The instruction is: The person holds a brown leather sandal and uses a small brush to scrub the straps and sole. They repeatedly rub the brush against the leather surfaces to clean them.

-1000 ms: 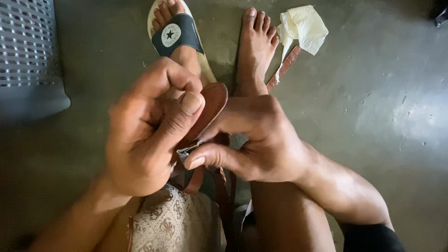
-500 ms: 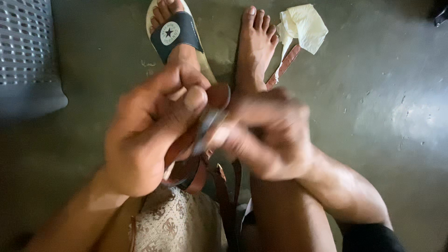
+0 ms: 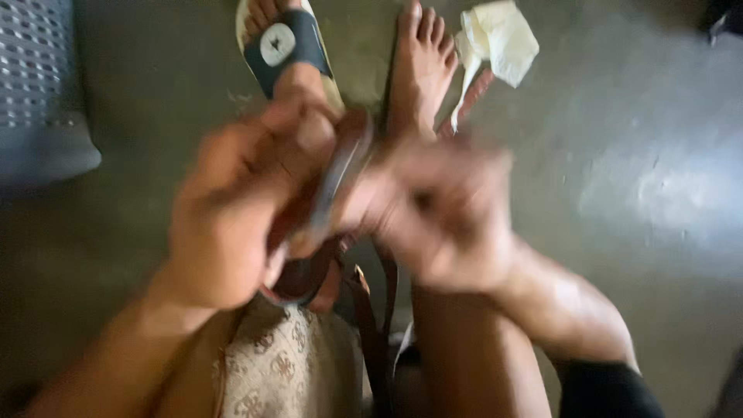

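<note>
While the frame is motion-blurred, both hands sit mid-picture over the lap, working on a brown sandal (image 3: 325, 255). Left hand (image 3: 232, 224) is curled closed round the sandal's body, fingers wrapped over the top, thumb side toward the centre. Right hand (image 3: 441, 217) is heavily smeared; it meets the sandal from the other side and looks closed on something thin and pale-grey (image 3: 333, 186) that runs diagonally between the two hands, but what exactly it pinches I cannot tell. Sandal sits between the two hands, above the knees, sole edge up toward the feet; its brown straps (image 3: 371, 310) hang down between the legs with a small buckle showing.

Below the left hand, beige patterned cloth (image 3: 286, 364) covers the left thigh. Right leg is bare, dark shorts hem (image 3: 604, 387) at lower right.

On the grey concrete floor (image 3: 619, 155): left foot in a dark-banded slide slipper (image 3: 286, 46) with a round white patch, top centre. Right foot (image 3: 422, 70) bare, just beside it. Crumpled whitish paper or cloth (image 3: 499, 39) lies near the bare toes, touching a reddish strap-like piece (image 3: 468, 101). Grey perforated plastic basket (image 3: 39, 85) at the left edge, well apart from the hands.
</note>
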